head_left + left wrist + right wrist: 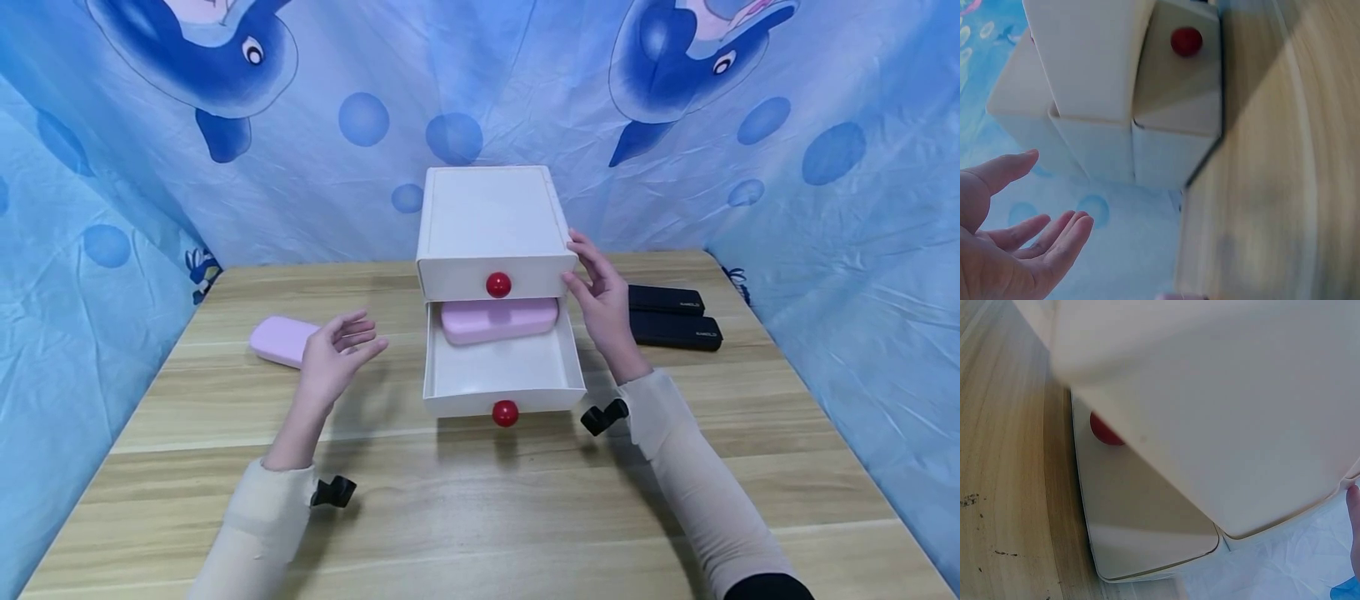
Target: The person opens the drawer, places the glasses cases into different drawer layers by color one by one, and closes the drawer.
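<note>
A white drawer cabinet [487, 212] with red knobs stands at the back of the table. Its middle drawer [502, 372] is pulled out, and a pinkish-purple case [499, 320] lies toward the rear of it. On the cabinet's right side, near the top drawer's front corner, my right hand [606, 308] rests its fingertips; only one finger [1354, 515] shows in the right wrist view. My left hand [335, 357] hovers left of the drawer, fingers loosely extended, holding nothing. The left wrist view shows that hand [1029, 234] apart from the cabinet.
A second pinkish-purple case [280, 340] lies on the table at the left, partly hidden behind my left hand. Two black cases [675, 331] lie right of the cabinet. Blue patterned cloth [322, 192] hangs behind and along both sides of the wooden table [487, 517].
</note>
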Motion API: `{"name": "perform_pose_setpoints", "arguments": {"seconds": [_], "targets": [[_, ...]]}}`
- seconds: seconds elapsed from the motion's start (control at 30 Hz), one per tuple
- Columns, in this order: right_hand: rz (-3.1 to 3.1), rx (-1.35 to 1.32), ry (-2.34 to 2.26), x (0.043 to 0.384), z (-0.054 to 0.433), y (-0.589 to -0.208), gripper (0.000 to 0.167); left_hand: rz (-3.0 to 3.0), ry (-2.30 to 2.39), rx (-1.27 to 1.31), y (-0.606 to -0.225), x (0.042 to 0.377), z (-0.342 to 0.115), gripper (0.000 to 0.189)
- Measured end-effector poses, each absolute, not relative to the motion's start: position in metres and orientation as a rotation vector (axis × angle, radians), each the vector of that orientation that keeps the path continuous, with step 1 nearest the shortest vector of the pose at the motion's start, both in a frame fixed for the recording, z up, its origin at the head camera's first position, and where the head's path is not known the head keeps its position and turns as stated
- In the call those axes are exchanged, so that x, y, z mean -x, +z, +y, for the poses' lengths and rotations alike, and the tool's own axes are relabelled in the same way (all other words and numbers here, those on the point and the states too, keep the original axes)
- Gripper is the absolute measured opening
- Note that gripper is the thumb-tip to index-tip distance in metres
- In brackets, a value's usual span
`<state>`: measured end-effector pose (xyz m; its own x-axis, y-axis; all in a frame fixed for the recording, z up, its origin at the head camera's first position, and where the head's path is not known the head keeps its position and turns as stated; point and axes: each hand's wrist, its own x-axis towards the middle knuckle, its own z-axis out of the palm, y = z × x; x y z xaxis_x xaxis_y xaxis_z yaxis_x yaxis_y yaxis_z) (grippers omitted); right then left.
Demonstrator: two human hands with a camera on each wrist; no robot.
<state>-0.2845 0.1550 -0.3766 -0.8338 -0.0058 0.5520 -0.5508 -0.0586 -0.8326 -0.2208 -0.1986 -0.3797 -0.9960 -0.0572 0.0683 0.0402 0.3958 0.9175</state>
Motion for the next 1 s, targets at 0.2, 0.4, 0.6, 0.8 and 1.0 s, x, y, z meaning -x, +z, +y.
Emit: {"name": "perform_pose_setpoints", "arguments": {"seconds": [0.2, 0.4, 0.6, 0.8, 1.0], "targets": [[-1.849, -0.594, 1.947, 0.285, 0.154, -0.377, 0.040, -2.539, -1.697, -0.008, -0.390, 0.219, -0.223, 0.061], [-1.852, -0.601, 1.936, 0.284, 0.154, -0.375, 0.040, -2.501, -1.752, 0.084, -0.402, 0.218, -0.251, 0.064], [-1.865, -0.580, 1.935, 0.284, 0.155, -0.375, 0.040, -2.525, -1.663, 0.178, -0.408, 0.221, -0.277, 0.065], [-1.867, -0.579, 1.933, 0.284, 0.156, -0.375, 0.039, -2.626, -1.573, 0.215, -0.411, 0.227, -0.291, 0.069], [-1.859, -0.580, 1.932, 0.284, 0.155, -0.376, 0.039, -2.673, -1.507, 0.246, -0.420, 0.240, -0.309, 0.073]]}}
